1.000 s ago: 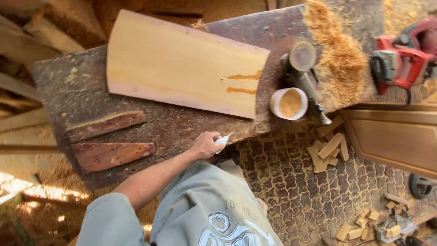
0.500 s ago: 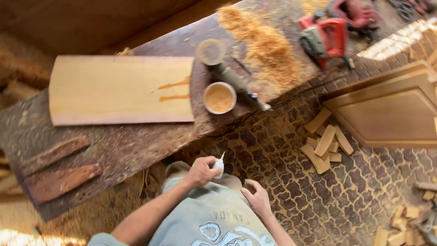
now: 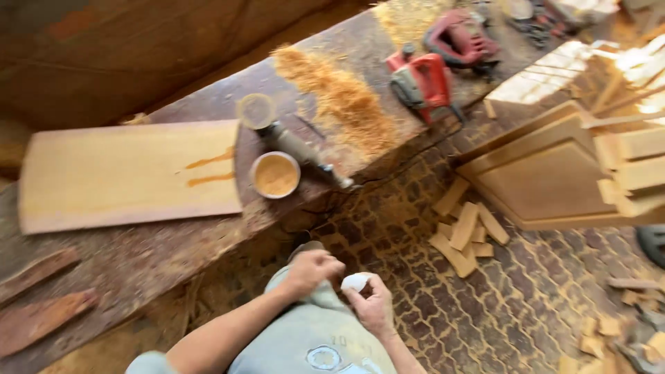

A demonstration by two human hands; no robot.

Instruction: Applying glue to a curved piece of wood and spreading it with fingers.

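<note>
left hand (image 3: pixel 313 271): grip narrow, fingertips at the small white bottle (image 3: pixel 355 282) | right hand (image 3: pixel 374 308): grip closed around the bottle | bottle: held before the torso, clear of the surface (image 3: pixel 159 249) | on surface: pale board (image 3: pixel 125 176), cup of sawdust (image 3: pixel 275 174)

On your bench (image 3: pixel 159 256) lies a flat light board (image 3: pixel 125 176) with two orange streaks. Just beside it stands a white cup (image 3: pixel 275 175) of yellow dust. Further along sit wood shavings (image 3: pixel 343 104) and a red power tool (image 3: pixel 422 79). Small wood blocks (image 3: pixel 465 232) lie on the floor.
</note>
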